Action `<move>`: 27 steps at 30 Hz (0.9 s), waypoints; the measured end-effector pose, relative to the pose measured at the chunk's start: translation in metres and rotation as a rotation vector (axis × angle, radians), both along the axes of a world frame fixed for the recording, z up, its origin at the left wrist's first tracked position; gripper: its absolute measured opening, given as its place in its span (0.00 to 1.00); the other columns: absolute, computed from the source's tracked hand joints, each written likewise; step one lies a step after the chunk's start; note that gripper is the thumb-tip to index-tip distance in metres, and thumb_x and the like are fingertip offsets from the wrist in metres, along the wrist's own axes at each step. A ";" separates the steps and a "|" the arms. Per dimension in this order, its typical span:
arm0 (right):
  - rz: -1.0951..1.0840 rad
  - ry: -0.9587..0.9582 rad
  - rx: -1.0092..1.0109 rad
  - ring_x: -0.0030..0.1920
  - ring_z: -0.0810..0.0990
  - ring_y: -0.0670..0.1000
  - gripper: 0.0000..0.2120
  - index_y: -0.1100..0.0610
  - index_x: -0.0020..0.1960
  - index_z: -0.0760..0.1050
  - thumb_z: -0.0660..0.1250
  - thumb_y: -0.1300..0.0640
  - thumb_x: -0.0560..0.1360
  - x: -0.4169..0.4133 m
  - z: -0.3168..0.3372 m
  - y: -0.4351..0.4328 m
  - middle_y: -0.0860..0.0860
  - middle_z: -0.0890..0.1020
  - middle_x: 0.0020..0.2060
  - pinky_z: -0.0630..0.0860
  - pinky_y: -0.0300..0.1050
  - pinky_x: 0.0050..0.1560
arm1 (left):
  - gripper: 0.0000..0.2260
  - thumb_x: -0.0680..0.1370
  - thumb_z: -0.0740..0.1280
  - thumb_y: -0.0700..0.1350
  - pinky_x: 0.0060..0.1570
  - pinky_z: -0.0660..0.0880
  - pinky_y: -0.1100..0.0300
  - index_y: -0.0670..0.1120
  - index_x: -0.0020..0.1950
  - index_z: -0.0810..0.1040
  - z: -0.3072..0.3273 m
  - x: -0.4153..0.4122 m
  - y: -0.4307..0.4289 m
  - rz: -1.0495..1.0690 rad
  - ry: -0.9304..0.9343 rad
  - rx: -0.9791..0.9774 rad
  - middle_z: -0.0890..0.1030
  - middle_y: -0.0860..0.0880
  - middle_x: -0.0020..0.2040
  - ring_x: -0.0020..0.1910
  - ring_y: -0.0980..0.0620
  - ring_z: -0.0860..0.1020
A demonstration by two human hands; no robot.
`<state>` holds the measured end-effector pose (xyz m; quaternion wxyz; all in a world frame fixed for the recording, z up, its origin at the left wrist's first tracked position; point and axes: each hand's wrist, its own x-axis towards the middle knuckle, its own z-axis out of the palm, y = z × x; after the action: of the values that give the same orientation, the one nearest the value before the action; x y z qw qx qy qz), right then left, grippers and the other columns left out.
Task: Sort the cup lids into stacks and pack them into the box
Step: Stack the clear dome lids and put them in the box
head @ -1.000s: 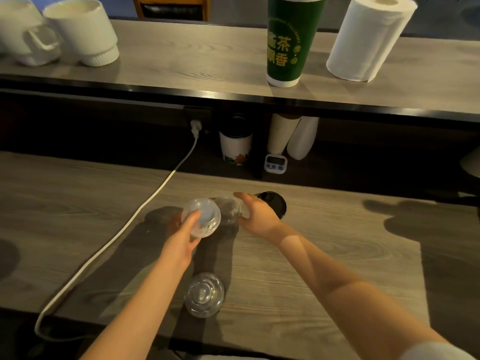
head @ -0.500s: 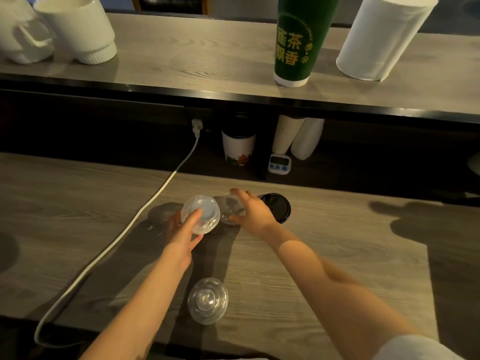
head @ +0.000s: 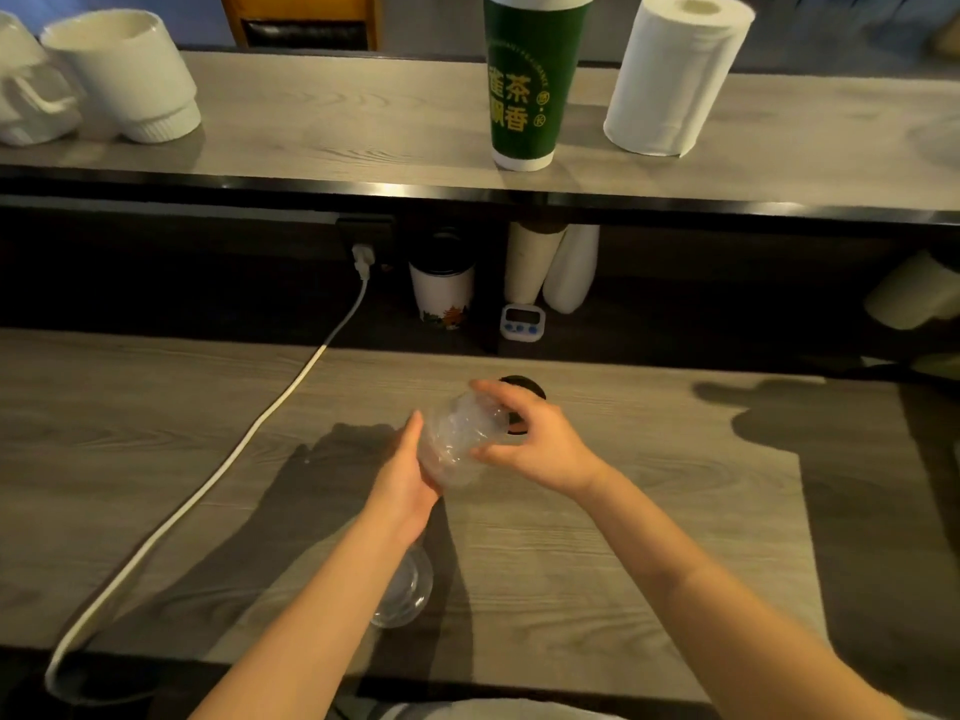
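Above the wooden counter (head: 649, 537), both of my hands hold clear domed cup lids (head: 460, 439) pressed together. My left hand (head: 408, 478) grips the nearer lid from the left and below. My right hand (head: 535, 441) pinches the farther lid from the right, fingers curled over it. A black flat lid (head: 522, 384) lies on the counter just behind my right hand, mostly hidden. Another clear domed lid (head: 408, 595) rests on the counter near the front edge, partly under my left forearm. No box is in view.
A white power cable (head: 249, 439) runs from a wall plug across the counter's left side. Under the shelf stand a lidded cup (head: 441, 293), paper cup stacks (head: 530, 267) and a small timer (head: 523, 322). The upper shelf holds a green cup (head: 524, 90), paper towel roll (head: 675, 75) and white pitchers (head: 124, 75).
My right hand lifted its clear lid off the counter and brought it against the lid in my left hand. Both hands rose and moved together; the black lid is now mostly hidden.
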<state>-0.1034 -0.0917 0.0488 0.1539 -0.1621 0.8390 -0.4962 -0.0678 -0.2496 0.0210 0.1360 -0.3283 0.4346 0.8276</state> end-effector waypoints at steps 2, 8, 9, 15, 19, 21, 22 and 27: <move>0.038 0.095 0.105 0.63 0.70 0.44 0.33 0.49 0.71 0.65 0.74 0.54 0.69 0.008 0.002 0.002 0.45 0.73 0.64 0.69 0.36 0.61 | 0.26 0.79 0.53 0.60 0.62 0.71 0.50 0.43 0.65 0.74 0.000 0.006 0.000 -0.064 0.022 0.042 0.80 0.42 0.59 0.60 0.45 0.77; 0.115 0.462 0.405 0.56 0.74 0.50 0.32 0.48 0.72 0.65 0.70 0.46 0.70 0.034 0.008 -0.002 0.49 0.76 0.57 0.73 0.43 0.50 | 0.19 0.69 0.68 0.55 0.41 0.73 0.60 0.42 0.52 0.79 0.003 0.030 0.000 -0.193 0.110 -0.089 0.83 0.47 0.42 0.41 0.51 0.79; 0.120 0.511 0.422 0.54 0.74 0.51 0.32 0.49 0.71 0.65 0.70 0.46 0.70 0.038 0.006 -0.006 0.50 0.77 0.55 0.73 0.44 0.47 | 0.13 0.70 0.69 0.52 0.39 0.71 0.61 0.43 0.47 0.79 0.004 0.034 0.000 -0.175 0.090 -0.102 0.82 0.48 0.37 0.37 0.52 0.77; 0.148 0.302 0.324 0.65 0.69 0.53 0.39 0.51 0.75 0.56 0.71 0.45 0.70 0.057 -0.012 -0.025 0.52 0.70 0.66 0.71 0.48 0.60 | 0.05 0.76 0.65 0.42 0.36 0.74 0.59 0.42 0.46 0.79 0.000 0.052 -0.018 0.000 0.076 -0.196 0.83 0.48 0.35 0.34 0.51 0.81; 0.132 0.160 0.332 0.69 0.66 0.56 0.34 0.53 0.75 0.56 0.67 0.49 0.74 0.076 -0.034 -0.036 0.54 0.64 0.71 0.70 0.51 0.64 | 0.11 0.77 0.64 0.41 0.34 0.80 0.59 0.37 0.57 0.74 -0.001 0.055 -0.051 0.210 0.072 -0.194 0.80 0.43 0.49 0.44 0.51 0.80; 0.264 0.136 0.369 0.68 0.68 0.56 0.32 0.54 0.73 0.59 0.67 0.49 0.74 0.085 -0.045 -0.043 0.53 0.66 0.70 0.70 0.52 0.64 | 0.21 0.76 0.67 0.44 0.35 0.78 0.59 0.37 0.66 0.69 -0.003 0.055 -0.066 0.262 0.042 -0.232 0.78 0.41 0.58 0.52 0.48 0.78; 0.342 0.134 0.386 0.68 0.68 0.56 0.32 0.53 0.73 0.60 0.68 0.49 0.73 0.089 -0.050 -0.048 0.53 0.66 0.70 0.69 0.52 0.65 | 0.24 0.76 0.67 0.45 0.38 0.77 0.59 0.38 0.68 0.67 -0.003 0.055 -0.071 0.282 0.026 -0.255 0.76 0.42 0.61 0.53 0.49 0.78; 0.556 0.123 0.510 0.72 0.60 0.58 0.40 0.47 0.76 0.52 0.70 0.47 0.71 0.100 -0.071 -0.073 0.53 0.58 0.75 0.62 0.54 0.70 | 0.22 0.75 0.68 0.49 0.44 0.72 0.59 0.44 0.65 0.67 -0.005 0.056 -0.075 0.275 -0.016 -0.337 0.75 0.46 0.60 0.51 0.51 0.76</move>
<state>-0.0035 -0.1643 -0.0217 0.2675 -0.3695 0.8671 -0.2001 -0.0121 -0.3244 0.0162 -0.0315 -0.4090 0.5169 0.7514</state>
